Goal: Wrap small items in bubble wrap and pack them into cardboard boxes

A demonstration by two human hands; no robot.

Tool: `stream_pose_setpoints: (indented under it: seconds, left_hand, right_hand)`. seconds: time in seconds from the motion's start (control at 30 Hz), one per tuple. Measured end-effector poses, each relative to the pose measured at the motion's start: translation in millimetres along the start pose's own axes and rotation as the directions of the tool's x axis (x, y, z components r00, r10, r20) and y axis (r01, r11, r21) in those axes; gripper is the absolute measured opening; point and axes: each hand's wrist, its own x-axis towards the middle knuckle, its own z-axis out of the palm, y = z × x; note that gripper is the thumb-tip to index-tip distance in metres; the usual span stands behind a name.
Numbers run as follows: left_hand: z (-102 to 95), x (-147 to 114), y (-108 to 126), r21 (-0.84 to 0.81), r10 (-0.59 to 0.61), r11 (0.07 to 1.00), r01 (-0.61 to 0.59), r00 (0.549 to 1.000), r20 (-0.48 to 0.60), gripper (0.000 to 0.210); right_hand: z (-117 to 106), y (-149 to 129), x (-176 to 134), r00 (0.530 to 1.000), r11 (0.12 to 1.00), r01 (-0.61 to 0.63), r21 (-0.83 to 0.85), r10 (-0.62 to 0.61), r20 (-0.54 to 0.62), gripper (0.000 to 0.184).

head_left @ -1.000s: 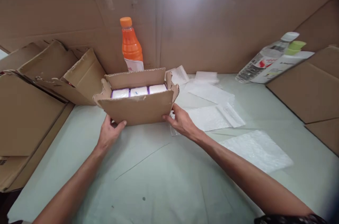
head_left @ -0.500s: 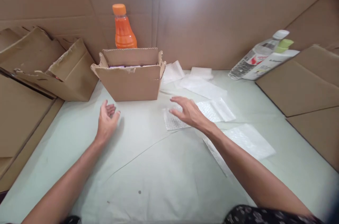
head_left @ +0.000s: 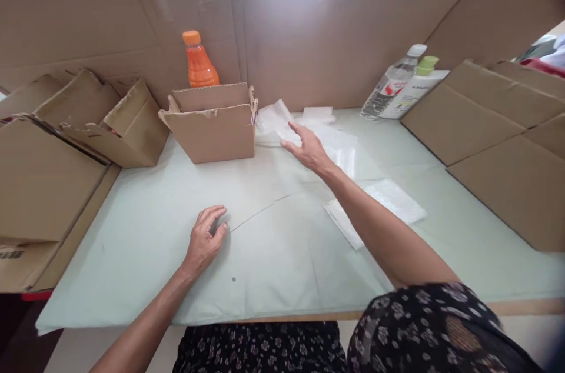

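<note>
With its fingers parted and free, my right hand (head_left: 306,146) is over the bubble-wrap sheets (head_left: 344,146) right of the upright, open cardboard box (head_left: 220,136), while my left hand (head_left: 205,240), loosely curled and released, is above the tabletop (head_left: 141,226) nearer me.

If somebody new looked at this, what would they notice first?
Probably the bright orange bottle at the back, poking up behind an open cardboard box. Then maybe the right hand, open by the whitish wrapping sheets, and the left hand, open nearer the front of the pale green cloth.
</note>
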Motion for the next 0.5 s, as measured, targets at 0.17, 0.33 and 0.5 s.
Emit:
stream_pose_setpoints:
  seconds: [0.17, 0.33, 0.5]
  left_hand:
    - [-1.7, -3, -1, -0.042, -0.003, 0.999, 0.003, 1.000, -0.005, 0.026]
    - [-1.3, -1, 6, -0.103, -0.062, 0.993, 0.062, 0.998, 0.002, 0.026]
    - [-13.6, -3, 20, -0.178, -0.149, 0.973, 0.150, 0.989, 0.021, 0.031]
  right_hand:
    - [-38, 36, -146, 0.999, 0.988, 0.025, -0.151, -0.020, 0.029, 0.048]
    - [-31, 35, -233, 0.997, 0.961, -0.063, -0.269, 0.052, -0.051, 0.033]
    - [-3, -50, -207, 0.994, 0.987, -0.104, 0.120, 0.108, -0.032, 0.031]
